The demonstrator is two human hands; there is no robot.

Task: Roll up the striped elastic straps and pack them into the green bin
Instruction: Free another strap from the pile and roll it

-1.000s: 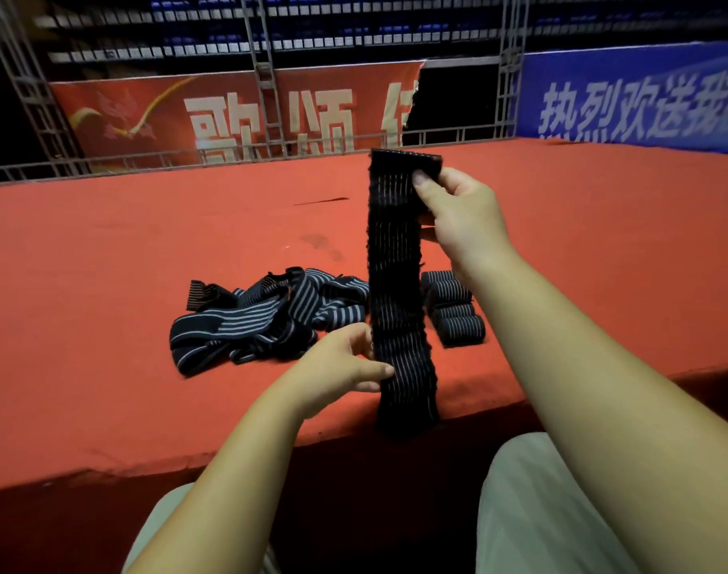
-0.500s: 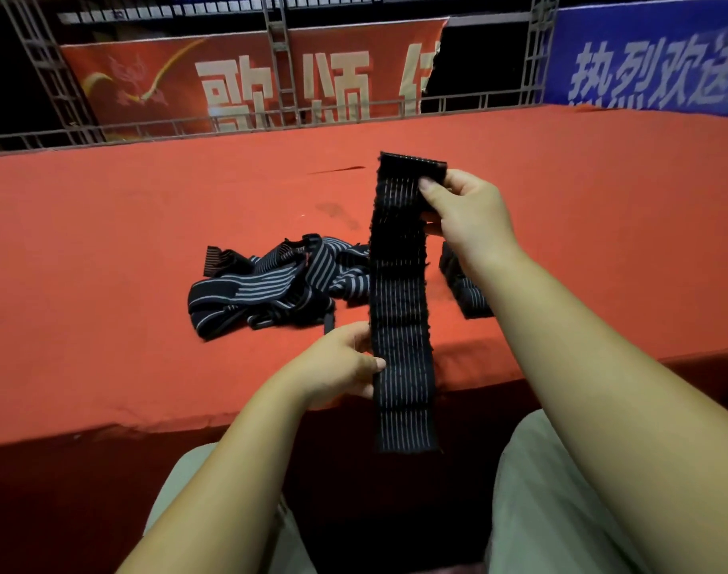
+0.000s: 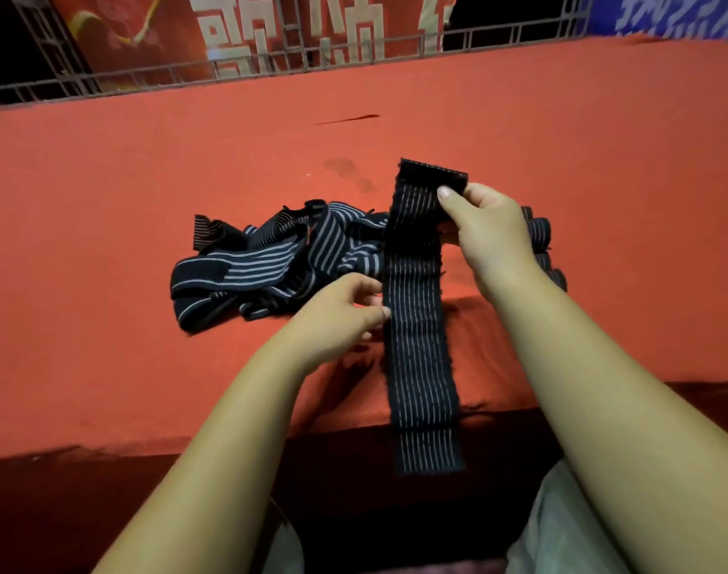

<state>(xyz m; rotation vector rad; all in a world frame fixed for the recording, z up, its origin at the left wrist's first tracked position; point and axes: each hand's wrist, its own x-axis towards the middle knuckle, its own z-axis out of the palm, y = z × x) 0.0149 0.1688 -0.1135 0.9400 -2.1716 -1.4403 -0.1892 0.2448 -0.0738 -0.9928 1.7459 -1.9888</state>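
Observation:
A dark striped elastic strap (image 3: 420, 366) hangs straight down in front of the red table. My right hand (image 3: 484, 229) pinches its top end between thumb and fingers. My left hand (image 3: 345, 316) pinches the strap's left edge about halfway down. A loose pile of striped straps (image 3: 271, 263) lies on the table left of the hanging strap. Rolled straps (image 3: 540, 234) sit behind my right hand, mostly hidden by it. No green bin is in view.
The red cloth table (image 3: 105, 242) stretches wide, and its front edge (image 3: 105, 445) runs just above my knees. A metal truss railing (image 3: 271, 64) and banners stand behind the far edge.
The camera has tilted down and closer. The hanging strap has straightened out and hangs lower past the table edge. Both hands keep their hold on it.

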